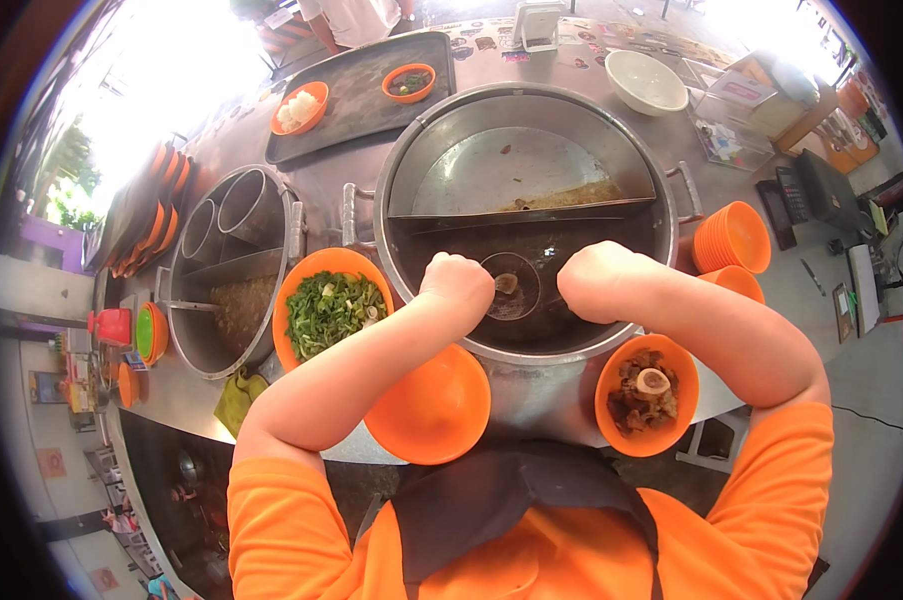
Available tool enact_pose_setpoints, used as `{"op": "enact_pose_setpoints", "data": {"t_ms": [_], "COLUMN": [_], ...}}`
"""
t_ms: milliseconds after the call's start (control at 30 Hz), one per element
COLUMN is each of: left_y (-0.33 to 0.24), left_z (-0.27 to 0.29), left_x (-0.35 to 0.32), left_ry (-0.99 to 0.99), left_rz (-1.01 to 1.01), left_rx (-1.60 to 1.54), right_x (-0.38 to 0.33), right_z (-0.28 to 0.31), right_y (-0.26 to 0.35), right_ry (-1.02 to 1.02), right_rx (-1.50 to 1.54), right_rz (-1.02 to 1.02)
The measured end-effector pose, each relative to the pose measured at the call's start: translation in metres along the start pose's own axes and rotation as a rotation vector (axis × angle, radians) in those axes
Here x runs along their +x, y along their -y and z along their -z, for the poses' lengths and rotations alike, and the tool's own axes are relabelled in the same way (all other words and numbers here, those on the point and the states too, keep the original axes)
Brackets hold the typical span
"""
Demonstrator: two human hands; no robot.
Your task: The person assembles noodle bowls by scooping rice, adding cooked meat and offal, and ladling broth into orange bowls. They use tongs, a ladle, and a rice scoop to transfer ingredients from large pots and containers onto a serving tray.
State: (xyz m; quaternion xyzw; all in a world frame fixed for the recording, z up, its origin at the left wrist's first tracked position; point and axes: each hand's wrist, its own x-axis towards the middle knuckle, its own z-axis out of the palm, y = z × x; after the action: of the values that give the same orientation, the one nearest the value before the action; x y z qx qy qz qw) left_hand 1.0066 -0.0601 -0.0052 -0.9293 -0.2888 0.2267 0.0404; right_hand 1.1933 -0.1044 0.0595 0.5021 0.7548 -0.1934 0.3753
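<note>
Both my hands are over the near half of a large round metal pot [401,140], which a metal divider [571,212] splits in two. My left hand [458,292] is closed in a fist beside a round ladle or strainer [516,308] in the dark broth, with a pale brown chunk [506,284] inside it. My right hand [599,282] is also closed, at the pot's right side. What either fist grips is hidden. An orange bowl [431,410] sits below my left forearm. Below the right forearm, another orange bowl [605,400] holds meat with a bone [652,383].
An orange bowl of chopped greens [333,312] and a smaller pot [261,345] stand left. A dark tray [356,105] with two small bowls lies at the back. Stacked orange bowls [736,238] and a white bowl [647,82] are right. A person [356,20] stands across the counter.
</note>
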Motion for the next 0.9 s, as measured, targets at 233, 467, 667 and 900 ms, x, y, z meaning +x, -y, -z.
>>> {"op": "enact_pose_setpoints", "data": {"t_ms": [233, 467, 667, 900], "left_y": [-0.006, -0.004, 0.035, 0.053], "left_z": [0.014, 0.026, 0.041, 0.024], "left_x": [0.021, 0.022, -0.053, -0.168], "left_ry": [0.205, 0.158, -0.162, -0.707], "left_rz": [-0.024, 0.003, 0.136, 0.433], "left_rx": [0.027, 0.014, -0.017, -0.247], "right_x": [0.008, 0.066, 0.133, 0.185], "right_z": [0.002, -0.022, -0.066, -0.107], "right_y": [0.007, 0.013, -0.005, -0.011], "right_ry": [0.057, 0.085, 0.061, 0.082], "right_rx": [-0.053, -0.034, 0.100, 0.176], "right_rz": [-0.050, -0.108, -0.108, -0.135]}}
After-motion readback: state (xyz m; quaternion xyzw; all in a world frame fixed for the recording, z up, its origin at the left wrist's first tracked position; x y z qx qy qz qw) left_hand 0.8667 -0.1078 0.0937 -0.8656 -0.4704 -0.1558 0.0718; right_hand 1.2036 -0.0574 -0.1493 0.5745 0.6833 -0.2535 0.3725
